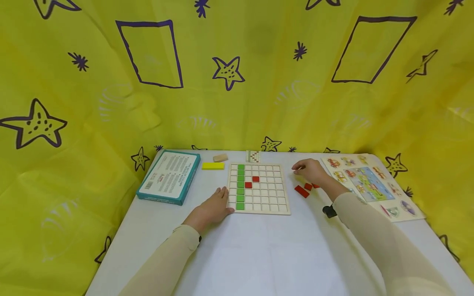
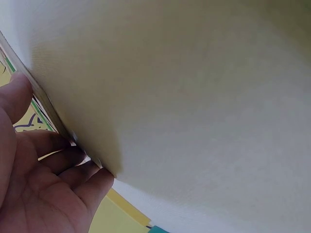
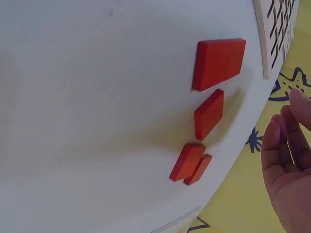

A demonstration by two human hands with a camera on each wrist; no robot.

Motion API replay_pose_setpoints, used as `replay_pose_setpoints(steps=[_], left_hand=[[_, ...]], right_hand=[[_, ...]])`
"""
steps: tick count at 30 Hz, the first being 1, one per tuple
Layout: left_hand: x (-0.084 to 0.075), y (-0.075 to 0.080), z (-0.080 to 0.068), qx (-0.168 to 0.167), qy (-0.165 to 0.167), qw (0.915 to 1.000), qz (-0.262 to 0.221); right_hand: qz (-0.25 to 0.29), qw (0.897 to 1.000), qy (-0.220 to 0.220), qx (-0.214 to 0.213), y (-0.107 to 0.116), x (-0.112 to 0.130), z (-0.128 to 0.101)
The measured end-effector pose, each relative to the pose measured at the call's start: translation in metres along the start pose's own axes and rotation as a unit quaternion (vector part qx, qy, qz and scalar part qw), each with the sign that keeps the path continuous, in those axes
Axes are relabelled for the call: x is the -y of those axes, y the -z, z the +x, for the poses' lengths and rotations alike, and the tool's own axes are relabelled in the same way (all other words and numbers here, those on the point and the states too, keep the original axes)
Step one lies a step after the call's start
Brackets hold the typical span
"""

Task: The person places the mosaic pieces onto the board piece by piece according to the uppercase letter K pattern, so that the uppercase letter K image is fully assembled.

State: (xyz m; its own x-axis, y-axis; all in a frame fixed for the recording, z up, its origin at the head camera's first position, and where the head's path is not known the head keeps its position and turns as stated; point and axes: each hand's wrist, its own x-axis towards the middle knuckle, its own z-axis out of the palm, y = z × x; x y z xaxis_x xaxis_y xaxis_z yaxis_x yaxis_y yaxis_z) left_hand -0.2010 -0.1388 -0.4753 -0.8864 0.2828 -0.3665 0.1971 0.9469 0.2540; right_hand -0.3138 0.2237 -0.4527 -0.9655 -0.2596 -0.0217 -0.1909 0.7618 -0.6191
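While resting flat on the white table (image 1: pixel 259 255), left hand (image 1: pixel 211 209) with straight, relaxed fingers (image 2: pixel 73 160) touching the left edge of the wooden grid board (image 1: pixel 259 188), gripping nothing. On the board, a column of green tiles (image 1: pixel 240 187) near its left side and two red tiles (image 1: pixel 252 181) close to the middle. Right hand (image 1: pixel 311 170) raised just above the table to the right of the board, fingers (image 3: pixel 282 145) loosely curled and empty, hovering over loose red pieces (image 3: pixel 209 97) lying beside the board's right edge. Further right, a picture puzzle board (image 1: pixel 370 185). Behind the board, a yellow block (image 1: pixel 212 166), a small wooden block (image 1: pixel 220 158), and left of them a teal box (image 1: pixel 168 176).
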Motion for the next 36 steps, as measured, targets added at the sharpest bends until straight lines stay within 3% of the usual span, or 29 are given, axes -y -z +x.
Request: replay_pose_setpoints(steps=[27, 36], left_hand=[[0.001, -0.002, 0.001, -0.003, 0.006, 1.0, -0.002], [0.001, -0.002, 0.003, -0.001, 0.005, 1.0, -0.002]], right_hand=[[-0.003, 0.999, -0.044, 0.001, 0.021, -0.048, -0.014], [-0.025, 0.998, -0.063, -0.002, 0.022, -0.052, -0.02]])
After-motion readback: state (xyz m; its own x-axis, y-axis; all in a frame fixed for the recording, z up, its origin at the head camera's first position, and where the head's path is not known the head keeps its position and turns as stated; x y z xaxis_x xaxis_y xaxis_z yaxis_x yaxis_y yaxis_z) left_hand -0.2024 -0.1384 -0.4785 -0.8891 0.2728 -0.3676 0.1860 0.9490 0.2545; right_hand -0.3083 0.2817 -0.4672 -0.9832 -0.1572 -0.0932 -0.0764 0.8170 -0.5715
